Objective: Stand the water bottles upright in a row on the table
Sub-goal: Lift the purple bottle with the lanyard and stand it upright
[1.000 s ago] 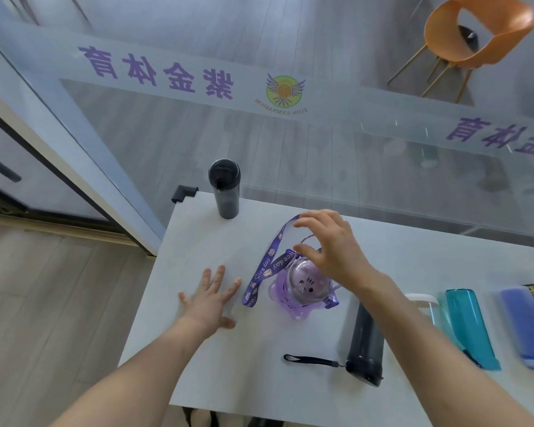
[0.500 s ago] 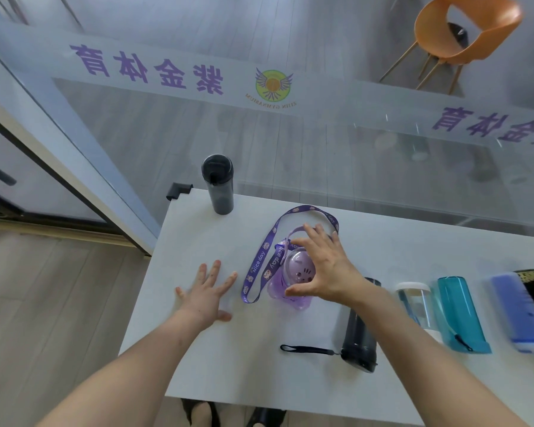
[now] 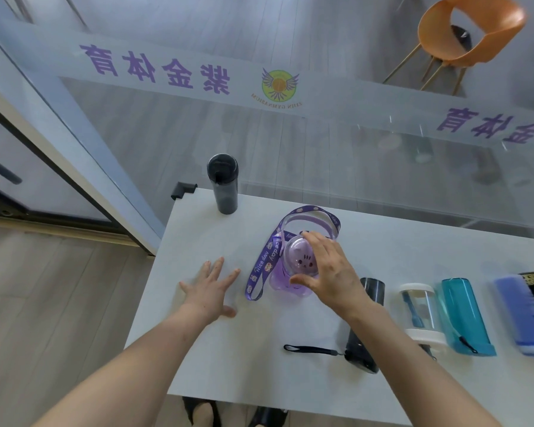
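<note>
Mid-table: right hand (image 3: 327,272) clamps upright purple translucent plastic bottle (image 3: 293,269) by domed lid, steadying; left hand (image 3: 211,288) flat, fingers spread, bracing on white table (image 3: 228,359).

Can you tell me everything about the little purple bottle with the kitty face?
The purple bottle looks like see-through plastic, with a clear domed lid showing a cartoon cat face. It stands upright on the white table, near the middle. A purple strap printed "Nice day" loops behind it and hangs down its left side. The right hand rests on its lid, thumb and fingers around it.
</note>
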The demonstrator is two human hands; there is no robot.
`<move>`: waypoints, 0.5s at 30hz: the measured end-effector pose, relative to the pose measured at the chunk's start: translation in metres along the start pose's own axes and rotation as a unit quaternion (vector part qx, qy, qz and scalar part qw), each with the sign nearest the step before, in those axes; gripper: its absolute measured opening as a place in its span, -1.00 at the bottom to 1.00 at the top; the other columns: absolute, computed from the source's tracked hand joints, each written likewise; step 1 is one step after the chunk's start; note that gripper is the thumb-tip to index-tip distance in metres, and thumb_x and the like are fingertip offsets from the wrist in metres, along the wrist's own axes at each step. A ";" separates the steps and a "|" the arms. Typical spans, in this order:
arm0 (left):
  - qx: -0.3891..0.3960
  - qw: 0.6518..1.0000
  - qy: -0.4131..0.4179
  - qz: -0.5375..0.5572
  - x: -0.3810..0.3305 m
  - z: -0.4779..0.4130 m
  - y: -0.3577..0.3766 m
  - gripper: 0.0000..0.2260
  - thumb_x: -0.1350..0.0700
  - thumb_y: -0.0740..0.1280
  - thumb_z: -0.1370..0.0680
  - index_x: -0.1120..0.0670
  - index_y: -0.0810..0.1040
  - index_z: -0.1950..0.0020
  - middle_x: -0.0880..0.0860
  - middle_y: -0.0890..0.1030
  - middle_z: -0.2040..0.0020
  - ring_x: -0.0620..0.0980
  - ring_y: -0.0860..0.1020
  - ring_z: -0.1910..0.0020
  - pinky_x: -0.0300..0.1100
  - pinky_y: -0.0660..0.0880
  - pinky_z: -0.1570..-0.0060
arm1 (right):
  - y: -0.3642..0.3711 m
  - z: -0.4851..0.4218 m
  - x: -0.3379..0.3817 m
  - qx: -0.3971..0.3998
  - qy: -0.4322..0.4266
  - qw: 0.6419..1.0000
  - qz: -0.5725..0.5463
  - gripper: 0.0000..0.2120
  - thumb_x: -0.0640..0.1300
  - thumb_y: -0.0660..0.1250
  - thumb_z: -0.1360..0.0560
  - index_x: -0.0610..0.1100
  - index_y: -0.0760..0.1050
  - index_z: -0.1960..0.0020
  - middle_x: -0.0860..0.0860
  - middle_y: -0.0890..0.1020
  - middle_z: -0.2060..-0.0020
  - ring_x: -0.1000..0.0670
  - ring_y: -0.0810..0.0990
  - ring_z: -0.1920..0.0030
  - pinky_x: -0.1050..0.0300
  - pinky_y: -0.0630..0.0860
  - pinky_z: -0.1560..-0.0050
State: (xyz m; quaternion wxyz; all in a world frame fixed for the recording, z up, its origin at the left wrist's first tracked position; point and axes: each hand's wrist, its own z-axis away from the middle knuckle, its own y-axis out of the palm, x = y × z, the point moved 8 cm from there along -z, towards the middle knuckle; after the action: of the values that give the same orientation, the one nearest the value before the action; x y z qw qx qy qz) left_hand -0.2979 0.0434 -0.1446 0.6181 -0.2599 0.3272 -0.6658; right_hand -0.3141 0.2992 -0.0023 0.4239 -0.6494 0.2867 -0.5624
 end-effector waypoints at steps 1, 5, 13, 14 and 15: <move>0.000 1.000 -0.010 0.005 0.001 -0.002 -0.003 0.00 -0.31 0.48 -0.44 -0.37 -0.20 -0.60 -0.06 -0.35 -0.64 0.10 -0.29 -0.63 0.52 0.24 -0.32 | 0.001 -0.007 0.000 0.001 0.001 1.000 -0.006 -0.07 0.15 0.58 -0.35 -0.10 0.25 -0.58 -0.07 0.38 -0.52 -0.10 0.31 -0.51 0.06 0.22 -0.51; 0.020 0.999 -0.028 0.035 0.003 -0.008 -0.006 0.09 -0.26 0.55 -0.40 -0.39 -0.26 -0.58 -0.09 -0.43 -0.61 0.15 -0.37 -0.60 0.58 0.22 -0.29 | 0.004 -0.039 -0.002 0.004 0.002 0.999 -0.033 -0.13 -0.02 0.59 -0.42 -0.08 0.24 -0.60 -0.08 0.25 -0.60 -0.13 0.24 -0.57 0.01 0.28 -0.47; 0.040 0.997 -0.034 0.050 0.004 -0.014 -0.002 0.11 -0.20 0.59 -0.38 -0.39 -0.23 -0.59 -0.12 -0.46 -0.59 0.14 -0.39 -0.59 0.59 0.20 -0.26 | 0.004 -0.085 -0.004 0.002 -0.007 0.998 -0.065 -0.16 -0.07 0.58 -0.44 -0.05 0.24 -0.60 0.00 0.25 -0.59 -0.08 0.25 -0.55 0.00 0.29 -0.50; 0.041 0.997 -0.035 0.047 0.004 -0.014 -0.002 0.10 -0.20 0.58 -0.38 -0.39 -0.21 -0.59 -0.12 -0.46 -0.59 0.14 -0.39 -0.59 0.58 0.21 -0.26 | 0.003 -0.089 -0.004 -0.001 -0.006 0.998 -0.070 -0.16 -0.07 0.58 -0.43 -0.05 0.24 -0.60 0.00 0.25 -0.59 -0.07 0.26 -0.54 0.02 0.28 -0.50; 0.042 0.997 -0.035 0.047 0.004 -0.015 -0.002 0.10 -0.20 0.58 -0.38 -0.40 -0.21 -0.59 -0.12 -0.46 -0.59 0.14 -0.39 -0.60 0.58 0.21 -0.27 | 0.003 -0.092 -0.004 -0.002 -0.005 0.997 -0.073 -0.16 -0.07 0.58 -0.43 -0.05 0.24 -0.60 0.01 0.26 -0.58 -0.07 0.28 -0.53 0.05 0.28 -0.49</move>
State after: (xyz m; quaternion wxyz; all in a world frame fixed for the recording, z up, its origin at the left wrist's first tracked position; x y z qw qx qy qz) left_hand -0.3105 0.0414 -0.1530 0.6701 -0.2409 0.2892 -0.6398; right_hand -0.4045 0.2799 -0.0061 0.3820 -0.6720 0.2379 -0.5881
